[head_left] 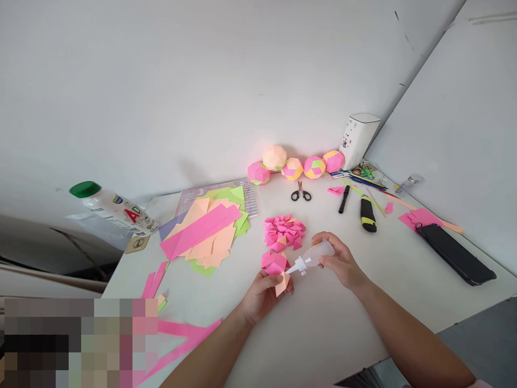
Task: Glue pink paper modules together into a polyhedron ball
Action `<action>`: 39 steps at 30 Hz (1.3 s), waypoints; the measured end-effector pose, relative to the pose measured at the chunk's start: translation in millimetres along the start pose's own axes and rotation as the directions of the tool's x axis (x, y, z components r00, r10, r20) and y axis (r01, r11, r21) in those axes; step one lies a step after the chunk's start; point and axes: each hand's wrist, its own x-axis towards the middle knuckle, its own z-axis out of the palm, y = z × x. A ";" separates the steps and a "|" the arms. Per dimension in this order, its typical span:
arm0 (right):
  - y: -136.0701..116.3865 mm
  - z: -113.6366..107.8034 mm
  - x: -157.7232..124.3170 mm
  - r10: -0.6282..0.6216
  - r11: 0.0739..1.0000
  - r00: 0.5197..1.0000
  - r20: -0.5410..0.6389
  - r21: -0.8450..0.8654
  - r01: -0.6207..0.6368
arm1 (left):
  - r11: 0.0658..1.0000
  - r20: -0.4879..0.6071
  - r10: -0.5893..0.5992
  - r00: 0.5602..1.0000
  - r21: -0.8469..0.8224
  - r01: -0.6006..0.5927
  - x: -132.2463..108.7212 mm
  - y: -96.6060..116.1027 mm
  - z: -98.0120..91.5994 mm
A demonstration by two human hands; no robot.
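My left hand [262, 295] is closed on a folded peach paper piece [282, 284], pinched between thumb and fingers. In my right hand [338, 261] is a small translucent glue bottle [317, 255], tilted so that its white nozzle reaches the paper's upper edge. Whether glue is coming out is too small to tell. Just beyond the left hand lies a pink folded paper piece [274, 262]. Behind it sits a heap of small folded pink pieces [284, 231], with a little peach among them.
Paper balls [314, 167] line the wall. Scissors [300, 193], a black pen [344, 199], a yellow-black cutter [367, 214] and a black phone-like case [456, 253] lie around the right side. Paper sheets [210, 242] and a white bottle [117, 210] stand left. Pink strips [189, 339] lie near the front.
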 end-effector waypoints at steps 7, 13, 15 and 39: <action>-2.1 1.6 0.1 0.016 1.000 0.999 0.043 0.009 -0.016 | 1.000 0.010 0.000 1.000 0.003 0.000 0.2 -1.1 -1.7; -1.3 0.2 0.8 0.064 0.997 0.994 0.089 0.041 -0.068 | 1.000 -0.010 -0.014 1.000 -0.003 0.014 -0.1 -1.6 -2.4; -0.2 -0.5 1.3 0.056 0.996 0.994 0.088 0.063 -0.062 | 1.000 -0.014 -0.019 1.000 0.007 0.019 0.0 -0.8 -1.6; 3.7 -0.2 6.3 0.072 0.990 0.991 0.109 0.114 -0.085 | 1.000 0.051 0.001 0.999 0.016 -0.002 1.1 -2.5 -3.3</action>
